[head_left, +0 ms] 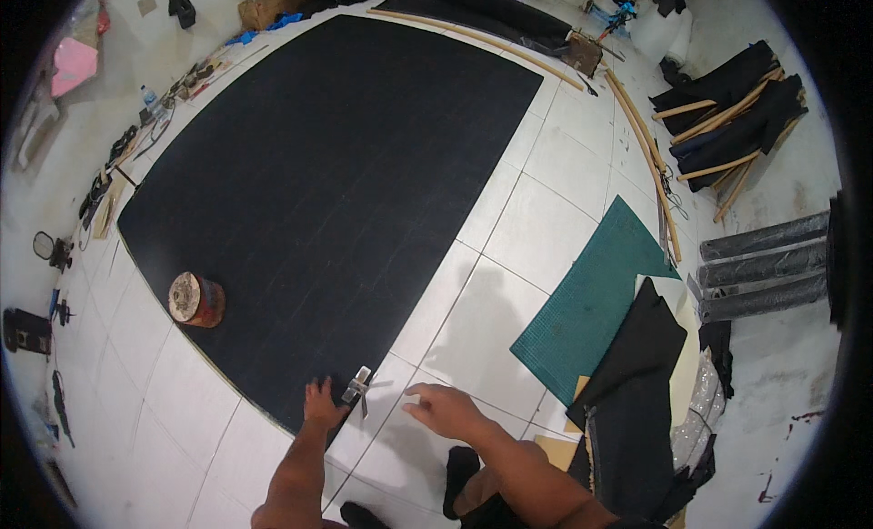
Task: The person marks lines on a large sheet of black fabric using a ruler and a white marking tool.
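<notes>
A large black sheet (336, 165) lies spread on the tiled floor. My left hand (323, 406) rests on its near corner with the fingers spread. Right beside those fingertips, a small silver metal piece (358, 383) with crossing arms sits at the sheet's edge; its exact kind is hard to make out. My right hand (444, 411) hovers over the white tiles to the right of it, index finger and thumb apart and no object visible between them. On the left part of the sheet stands a rusty round can (196, 300).
A green cutting mat (591, 302) lies at right, partly under black cloth pieces (637, 356). Curved wooden strips (641, 138) lie along the far right. Black pieces with wooden sticks (737, 120) lean at the wall, near wrapped dark rolls (764, 270). Cables (95, 192) lie at left.
</notes>
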A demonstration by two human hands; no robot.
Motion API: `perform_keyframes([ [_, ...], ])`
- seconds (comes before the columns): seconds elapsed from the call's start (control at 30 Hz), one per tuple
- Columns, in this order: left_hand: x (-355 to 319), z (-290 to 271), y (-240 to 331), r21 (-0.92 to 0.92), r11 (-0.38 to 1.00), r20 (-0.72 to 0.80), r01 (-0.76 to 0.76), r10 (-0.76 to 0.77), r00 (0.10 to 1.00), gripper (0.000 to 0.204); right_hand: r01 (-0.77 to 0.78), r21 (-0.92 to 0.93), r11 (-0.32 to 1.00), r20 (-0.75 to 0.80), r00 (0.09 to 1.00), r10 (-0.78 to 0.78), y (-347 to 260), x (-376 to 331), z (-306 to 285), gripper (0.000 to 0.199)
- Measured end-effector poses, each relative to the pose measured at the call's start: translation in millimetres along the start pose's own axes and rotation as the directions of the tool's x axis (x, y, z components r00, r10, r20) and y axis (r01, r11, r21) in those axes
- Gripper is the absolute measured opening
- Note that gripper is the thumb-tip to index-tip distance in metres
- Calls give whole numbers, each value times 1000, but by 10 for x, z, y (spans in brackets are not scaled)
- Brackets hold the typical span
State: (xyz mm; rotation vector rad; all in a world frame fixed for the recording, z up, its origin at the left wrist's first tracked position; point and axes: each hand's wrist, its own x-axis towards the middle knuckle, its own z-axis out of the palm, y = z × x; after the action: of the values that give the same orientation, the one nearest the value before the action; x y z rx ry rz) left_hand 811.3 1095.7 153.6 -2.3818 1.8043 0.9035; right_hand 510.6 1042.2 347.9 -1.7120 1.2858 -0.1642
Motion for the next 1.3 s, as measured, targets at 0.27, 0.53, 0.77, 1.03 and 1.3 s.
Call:
perform_keyframes([
  [0.27,-785,-1799,758,-199,973,97,-119,140,985,54,-409,421,810,-214,823,527,-118,-1516,186,32],
  [0.53,-2754,-3136,241,23,921,261,389,-381,887,53,-411,255,875,15,907,421,-773,-2825,-1501,37],
  [0.77,-3166,-3176,1070,-349,720,475,600,-416,776,54,-778,-100,620,-259,622,739,-19,-3114,-3147,41],
  [1.03,-1137,-3763,1512,-442,897,363,23,155,919,40,-658,505,559,-171,559,811,-173,-2788,-3789,33],
  [1.3,1060,-5666,3131,-707,686,35,171,-208,978,29,-780,517,353,65,447,892,-308,-2275,-4188,21],
])
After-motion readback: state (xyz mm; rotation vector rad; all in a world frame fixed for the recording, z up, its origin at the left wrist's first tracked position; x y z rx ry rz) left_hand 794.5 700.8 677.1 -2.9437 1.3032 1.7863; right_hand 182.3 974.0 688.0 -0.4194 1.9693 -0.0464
